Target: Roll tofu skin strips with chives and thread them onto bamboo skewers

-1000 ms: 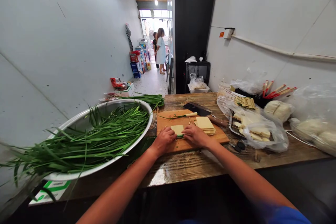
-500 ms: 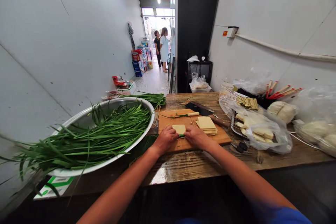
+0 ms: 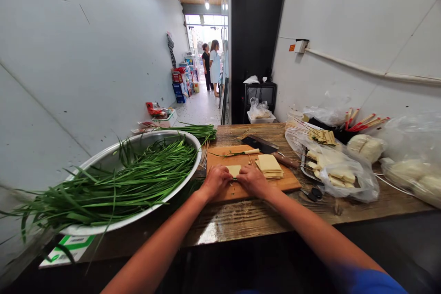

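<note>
head view: on the cutting board (image 3: 289, 180), left hand (image 3: 216, 181) and right hand (image 3: 253, 180) both curl closed around one tofu skin sheet (image 3: 234, 170), just left of the tofu skin stack (image 3: 269, 165); chive basin (image 3: 103, 161) left of board.

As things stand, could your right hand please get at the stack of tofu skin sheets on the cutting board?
Probably yes: the right hand sits just left of the stack of tofu skin sheets, with only bare cutting board between them.
</note>
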The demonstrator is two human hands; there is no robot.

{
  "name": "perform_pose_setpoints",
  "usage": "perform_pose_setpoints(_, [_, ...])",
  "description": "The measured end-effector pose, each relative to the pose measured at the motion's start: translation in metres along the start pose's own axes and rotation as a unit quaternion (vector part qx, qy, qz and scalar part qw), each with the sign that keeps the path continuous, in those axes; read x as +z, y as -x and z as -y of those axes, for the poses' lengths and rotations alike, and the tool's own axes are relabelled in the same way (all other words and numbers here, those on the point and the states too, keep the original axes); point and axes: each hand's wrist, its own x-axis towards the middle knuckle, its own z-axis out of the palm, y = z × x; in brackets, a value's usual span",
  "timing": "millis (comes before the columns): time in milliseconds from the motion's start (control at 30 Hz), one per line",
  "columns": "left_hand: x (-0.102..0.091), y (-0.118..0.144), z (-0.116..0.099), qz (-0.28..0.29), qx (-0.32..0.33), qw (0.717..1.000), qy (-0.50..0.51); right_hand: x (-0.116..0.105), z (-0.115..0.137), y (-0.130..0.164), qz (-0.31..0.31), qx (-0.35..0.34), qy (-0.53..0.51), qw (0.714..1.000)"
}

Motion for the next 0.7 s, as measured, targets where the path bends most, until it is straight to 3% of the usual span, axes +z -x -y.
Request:
perform_pose_setpoints(233, [0.006, -0.001, 0.01, -0.021, -0.063, 0.996, 0.059, 0.002, -0.025, -0.021, 0.054, 0.047, -0.174, 0.982])
perform_pose_setpoints(467, [0.004, 0.005, 0.009, -0.054, -0.004, 0.998, -0.019, -0.002, -0.032, -0.028, 0.097, 0.119, -0.26, 0.953])
perform_pose_setpoints(567, [0.0, 0.008, 0.009, -0.035, 0.032, 0.998, -0.028, 0.001, -0.034, -0.029, 0.102, 0.137, -0.276, 0.946])
perform_pose_setpoints(700, [-0.002, 0.012, 0.011, -0.017, 0.03, 0.999, -0.026, 0.003, -0.036, -0.03, 0.102, 0.148, -0.292, 0.939])
